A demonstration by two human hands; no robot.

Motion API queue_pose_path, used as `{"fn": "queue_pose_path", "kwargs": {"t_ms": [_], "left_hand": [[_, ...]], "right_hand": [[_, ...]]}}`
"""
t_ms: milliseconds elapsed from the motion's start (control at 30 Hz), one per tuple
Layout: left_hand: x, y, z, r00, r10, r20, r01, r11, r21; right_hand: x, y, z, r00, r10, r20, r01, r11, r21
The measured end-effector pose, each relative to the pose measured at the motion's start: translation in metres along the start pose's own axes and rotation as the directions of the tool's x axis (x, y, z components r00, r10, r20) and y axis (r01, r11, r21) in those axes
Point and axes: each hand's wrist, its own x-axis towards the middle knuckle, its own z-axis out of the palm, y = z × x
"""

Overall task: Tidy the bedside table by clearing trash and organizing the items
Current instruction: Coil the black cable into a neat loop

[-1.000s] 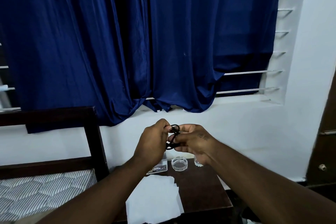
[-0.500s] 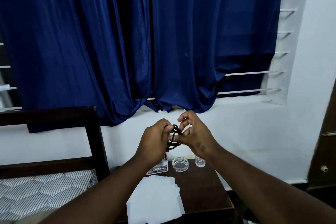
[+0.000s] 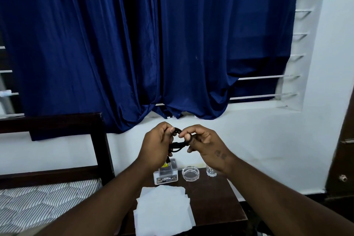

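Note:
Both hands are raised above the dark wooden bedside table (image 3: 216, 205), working a coiled black cable (image 3: 178, 144). My left hand (image 3: 156, 148) grips the coil from the left. My right hand (image 3: 204, 143) pinches a loop of it between thumb and forefinger, other fingers curled. One cable end hangs down below my left hand. On the table lie white paper sheets (image 3: 162, 210), a small white box (image 3: 166, 174), a clear glass ashtray (image 3: 190, 173) and a small drinking glass (image 3: 211, 172), partly hidden by my right wrist.
A bed with a dark wooden frame (image 3: 99, 143) and a striped mattress (image 3: 38, 203) stands left of the table. Blue curtains (image 3: 153, 44) hang over the window behind. A brown door (image 3: 344, 151) is at the right edge.
My right hand has turned and lowered slightly, its fingers curling in to pinch a loop of the cable. My left hand keeps its hold on the coil. The view has tilted down a little.

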Motion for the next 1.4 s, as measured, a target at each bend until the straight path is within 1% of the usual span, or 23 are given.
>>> {"fn": "queue_pose_path", "kwargs": {"t_ms": [33, 100, 133, 233, 300, 400, 500, 567, 633, 700, 767, 833, 900, 933, 967, 1000, 1067, 1100, 1167, 1233, 1300, 1400], "left_hand": [[0.000, 0.000, 0.000, 1.000, 0.007, -0.001, -0.007, 1.000, 0.001], [-0.001, -0.001, -0.001, 1.000, 0.024, -0.004, -0.024, 1.000, 0.012], [-0.001, -0.001, -0.002, 0.999, 0.034, -0.003, -0.033, 0.999, 0.029], [-0.003, -0.004, -0.004, 0.998, 0.067, 0.013, -0.068, 0.994, 0.089], [-0.004, -0.006, -0.004, 0.997, 0.070, 0.018, -0.071, 0.992, 0.100], [-0.004, -0.006, -0.005, 0.997, 0.074, 0.023, -0.076, 0.991, 0.113], [-0.004, -0.005, -0.006, 0.994, 0.095, 0.048, -0.102, 0.981, 0.164], [-0.004, -0.005, -0.009, 0.994, 0.094, 0.053, -0.102, 0.979, 0.174], [-0.002, -0.006, -0.012, 0.996, 0.076, 0.038, -0.082, 0.982, 0.170], [-0.002, -0.007, -0.015, 0.999, 0.052, 0.012, -0.054, 0.986, 0.157], [-0.003, -0.008, -0.015, 0.999, 0.048, -0.002, -0.047, 0.988, 0.144], [-0.004, -0.007, -0.014, 0.998, 0.060, -0.015, -0.058, 0.990, 0.130], [-0.006, -0.005, -0.010, 0.997, 0.066, -0.036, -0.062, 0.992, 0.107], [-0.008, -0.003, -0.008, 0.997, 0.062, -0.051, -0.057, 0.995, 0.085], [-0.009, -0.001, -0.005, 0.996, 0.053, -0.071, -0.049, 0.997, 0.053], [-0.010, 0.001, -0.002, 0.995, 0.043, -0.095, -0.041, 0.999, 0.022], [-0.009, 0.005, 0.002, 0.989, 0.029, -0.146, -0.032, 0.999, -0.014], [-0.008, 0.006, 0.003, 0.985, 0.033, -0.170, -0.037, 0.999, -0.017], [-0.007, 0.007, 0.004, 0.976, 0.054, -0.209, -0.056, 0.998, -0.005], [-0.006, 0.006, 0.005, 0.969, 0.075, -0.236, -0.073, 0.997, 0.018], [-0.007, 0.004, 0.008, 0.963, 0.102, -0.249, -0.091, 0.994, 0.055], [-0.011, 0.003, 0.015, 0.966, 0.118, -0.229, -0.105, 0.992, 0.066]], "right_hand": [[-0.002, 0.000, 0.000, 1.000, 0.009, 0.005, -0.010, 0.999, 0.037], [-0.003, 0.000, -0.002, 0.999, 0.023, 0.023, -0.024, 0.999, 0.041], [-0.002, 0.000, -0.005, 0.999, 0.027, 0.041, -0.027, 1.000, 0.001], [0.001, -0.008, -0.015, 0.989, 0.053, 0.140, -0.024, 0.979, -0.205], [0.002, -0.015, -0.019, 0.980, 0.088, 0.178, -0.043, 0.969, -0.242], [0.001, -0.020, -0.021, 0.979, 0.115, 0.169, -0.068, 0.962, -0.264], [0.001, -0.023, -0.022, 0.980, 0.133, 0.147, -0.081, 0.945, -0.316], [0.000, -0.024, -0.024, 0.981, 0.130, 0.144, -0.086, 0.957, -0.277], [0.001, -0.022, -0.027, 0.989, 0.121, 0.087, -0.096, 0.963, -0.251], [0.001, -0.017, -0.028, 0.991, 0.137, 0.007, -0.127, 0.934, -0.334], [-0.001, -0.010, -0.027, 0.986, 0.160, 0.034, -0.130, 0.893, -0.430], [-0.005, -0.003, -0.024, 0.986, 0.137, 0.098, -0.060, 0.832, -0.551], [-0.007, 0.002, -0.018, 0.992, 0.106, 0.072, -0.036, 0.772, -0.635], [-0.007, 0.004, -0.014, 0.994, 0.106, 0.025, -0.067, 0.775, -0.629], [-0.008, 0.006, -0.010, 0.992, 0.124, -0.030, -0.118, 0.803, -0.585], [-0.008, 0.007, -0.004, 0.984, 0.159, -0.081, -0.178, 0.850, -0.495], [-0.008, 0.007, 0.007, 0.965, 0.225, -0.132, -0.249, 0.943, -0.218], [-0.008, 0.007, 0.012, 0.957, 0.255, -0.136, -0.267, 0.961, -0.076], [-0.008, 0.006, 0.020, 0.938, 0.319, -0.138, -0.295, 0.940, 0.172], [-0.008, 0.004, 0.027, 0.919, 0.366, -0.144, -0.302, 0.891, 0.338], [-0.008, 0.003, 0.036, 0.893, 0.406, -0.195, -0.294, 0.853, 0.431], [-0.005, 0.005, 0.047, 0.812, 0.502, -0.298, -0.298, 0.795, 0.528]]}}
